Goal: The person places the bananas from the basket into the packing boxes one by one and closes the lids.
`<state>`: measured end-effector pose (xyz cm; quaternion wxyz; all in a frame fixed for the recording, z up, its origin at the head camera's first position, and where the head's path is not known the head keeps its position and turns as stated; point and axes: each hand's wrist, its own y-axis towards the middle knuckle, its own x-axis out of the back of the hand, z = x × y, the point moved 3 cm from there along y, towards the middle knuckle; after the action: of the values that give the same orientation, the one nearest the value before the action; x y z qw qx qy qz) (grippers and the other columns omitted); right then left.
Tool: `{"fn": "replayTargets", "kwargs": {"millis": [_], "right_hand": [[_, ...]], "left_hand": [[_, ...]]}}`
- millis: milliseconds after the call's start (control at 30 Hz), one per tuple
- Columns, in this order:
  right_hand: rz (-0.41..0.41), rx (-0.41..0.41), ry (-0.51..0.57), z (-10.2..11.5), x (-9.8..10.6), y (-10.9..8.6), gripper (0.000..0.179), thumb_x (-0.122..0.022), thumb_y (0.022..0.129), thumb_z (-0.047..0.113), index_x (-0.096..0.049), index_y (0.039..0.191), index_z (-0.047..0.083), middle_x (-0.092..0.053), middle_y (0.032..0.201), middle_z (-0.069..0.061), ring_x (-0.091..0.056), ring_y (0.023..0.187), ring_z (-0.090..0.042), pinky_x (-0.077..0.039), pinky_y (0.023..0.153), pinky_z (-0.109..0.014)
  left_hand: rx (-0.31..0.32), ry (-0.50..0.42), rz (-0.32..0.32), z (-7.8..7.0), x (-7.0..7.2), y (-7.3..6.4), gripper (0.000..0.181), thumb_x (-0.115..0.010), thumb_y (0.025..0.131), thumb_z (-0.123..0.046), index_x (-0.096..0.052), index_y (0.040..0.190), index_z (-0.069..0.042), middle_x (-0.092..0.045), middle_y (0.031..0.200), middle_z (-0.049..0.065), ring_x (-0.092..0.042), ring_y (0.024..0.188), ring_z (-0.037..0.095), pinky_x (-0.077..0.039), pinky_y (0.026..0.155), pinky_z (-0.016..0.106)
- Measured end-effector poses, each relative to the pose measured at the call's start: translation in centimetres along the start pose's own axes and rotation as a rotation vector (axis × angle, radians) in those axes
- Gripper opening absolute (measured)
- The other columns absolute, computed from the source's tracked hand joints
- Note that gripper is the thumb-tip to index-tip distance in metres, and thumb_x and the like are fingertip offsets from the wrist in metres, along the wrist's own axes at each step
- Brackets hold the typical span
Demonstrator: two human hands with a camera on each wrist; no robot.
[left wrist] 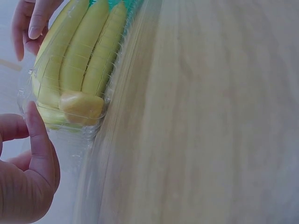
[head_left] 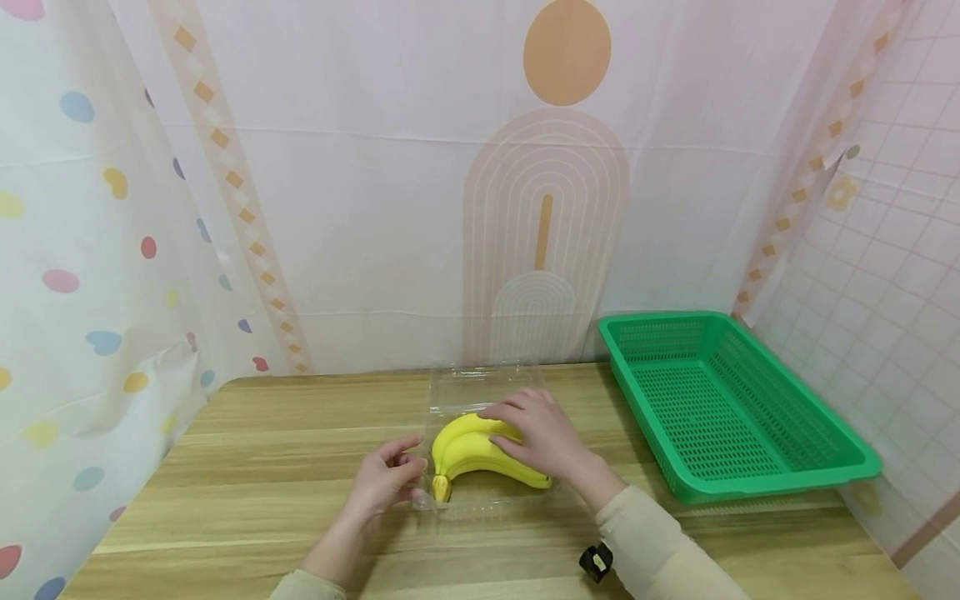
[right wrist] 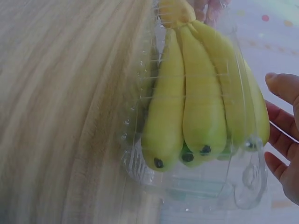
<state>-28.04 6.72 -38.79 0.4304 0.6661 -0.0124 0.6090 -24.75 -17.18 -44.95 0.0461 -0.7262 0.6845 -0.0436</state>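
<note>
A bunch of yellow bananas (head_left: 480, 450) lies in a clear plastic clamshell box (head_left: 487, 504), its lid (head_left: 487, 385) laid back toward the curtain. The stem end points to the left; dark tips show at the other end in the right wrist view. My right hand (head_left: 542, 437) is over the top of the bunch, fingers spread and lightly bent. My left hand (head_left: 384, 482) is at the box's left edge, fingers loosely bent, one fingertip (left wrist: 32, 108) close to the rim. Whether it touches the rim is hard to tell.
A green plastic basket (head_left: 675, 467) with mesh sides stands on the right of the wooden table (head_left: 285, 450). Patterned curtains (head_left: 375, 208) hang behind the table and along both sides. A small black object (head_left: 596, 562) is by the right sleeve.
</note>
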Motion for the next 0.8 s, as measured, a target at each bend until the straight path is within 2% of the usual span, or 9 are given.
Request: {"fn": "replayTargets", "kwargs": {"millis": [167, 400, 533, 800], "right_hand": [[-0.068, -0.024, 0.065, -0.6, 0.5, -0.4, 0.03, -0.078, 0.086, 0.018, -0.072, 0.114, 0.014, -0.069, 0.107, 0.001, -0.059, 0.104, -0.019, -0.046, 0.098, -0.045], [-0.181, -0.035, 0.138, -1.9, 1.2, -0.9, 0.032, -0.08, 0.082, 0.01, -0.071, 0.112, 0.009, -0.069, 0.095, -0.002, -0.059, 0.093, -0.02, -0.051, 0.085, -0.041], [-0.203, -0.069, 0.17, -2.6, 1.6, -1.1, 0.034, -0.08, 0.082, 0.008, -0.071, 0.114, 0.005, -0.069, 0.096, -0.005, -0.06, 0.09, -0.021, -0.052, 0.08, -0.038], [-0.233, -0.172, 0.229, -3.9, 1.9, -1.7, 0.033, -0.078, 0.082, 0.005, -0.07, 0.115, 0.004, -0.069, 0.096, -0.005, -0.06, 0.09, -0.023, -0.052, 0.082, -0.041]], "left_hand": [[0.001, 0.003, -0.002, 0.0, 0.0, -0.1, 0.049, -0.063, 0.088, 0.007, -0.051, 0.136, 0.01, -0.051, 0.088, 0.008, -0.053, 0.064, 0.014, -0.056, 0.055, 0.023], [-0.002, -0.003, 0.0, 0.0, 0.0, 0.0, 0.049, -0.063, 0.088, 0.007, -0.05, 0.136, 0.011, -0.051, 0.089, 0.008, -0.053, 0.064, 0.014, -0.056, 0.055, 0.023], [-0.008, -0.005, 0.002, 0.0, 0.0, -0.1, 0.05, -0.064, 0.088, 0.007, -0.05, 0.136, 0.012, -0.051, 0.089, 0.008, -0.053, 0.064, 0.014, -0.056, 0.055, 0.023], [0.001, -0.009, -0.004, 0.0, 0.0, -0.1, 0.049, -0.063, 0.088, 0.007, -0.051, 0.135, 0.011, -0.052, 0.089, 0.008, -0.053, 0.064, 0.014, -0.056, 0.055, 0.023]]}}
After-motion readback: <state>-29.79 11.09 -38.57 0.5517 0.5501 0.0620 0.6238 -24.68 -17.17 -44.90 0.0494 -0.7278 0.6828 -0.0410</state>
